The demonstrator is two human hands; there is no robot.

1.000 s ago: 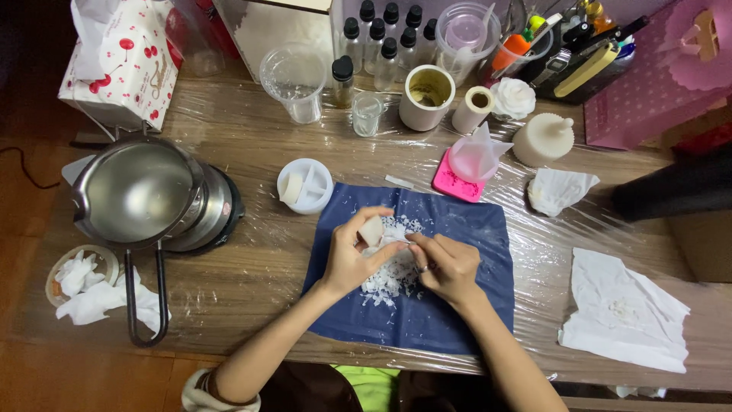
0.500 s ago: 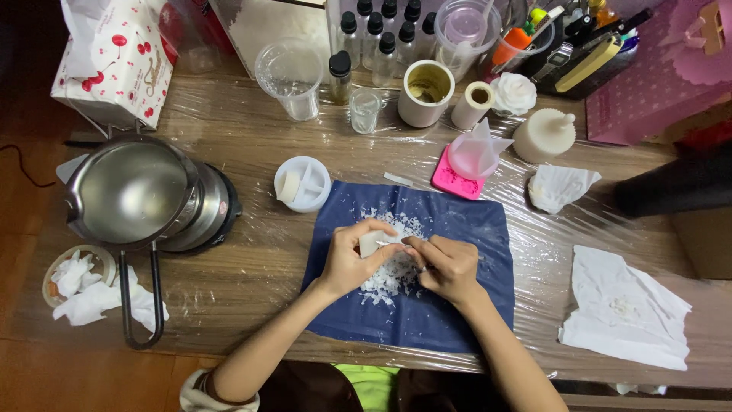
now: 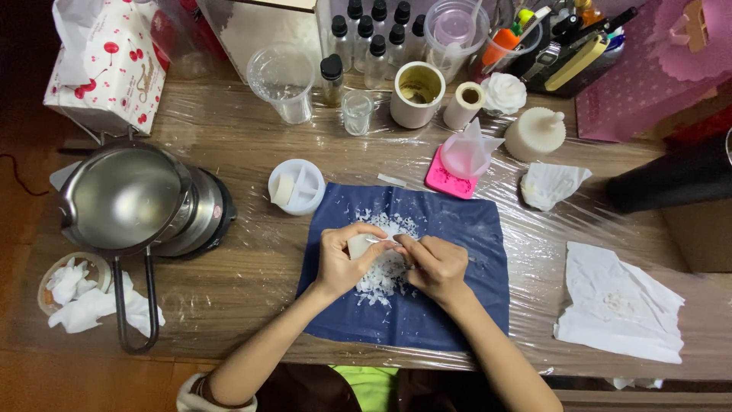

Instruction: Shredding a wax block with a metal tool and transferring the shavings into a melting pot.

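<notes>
Pinched between the thumb and fingers of the left hand [image 3: 341,263] is a small white wax block [image 3: 358,246], held just above a pile of white shavings [image 3: 381,267] on the dark blue cloth [image 3: 450,305]. Beside it, the right hand [image 3: 436,267] is curled shut around a thin blade [image 3: 385,241] whose tip touches the block. Around the cloth on the plastic-covered wooden table [image 3: 244,282] sit a round white divided dish [image 3: 296,185], a steel pot [image 3: 126,198] and a pink mould [image 3: 450,179].
</notes>
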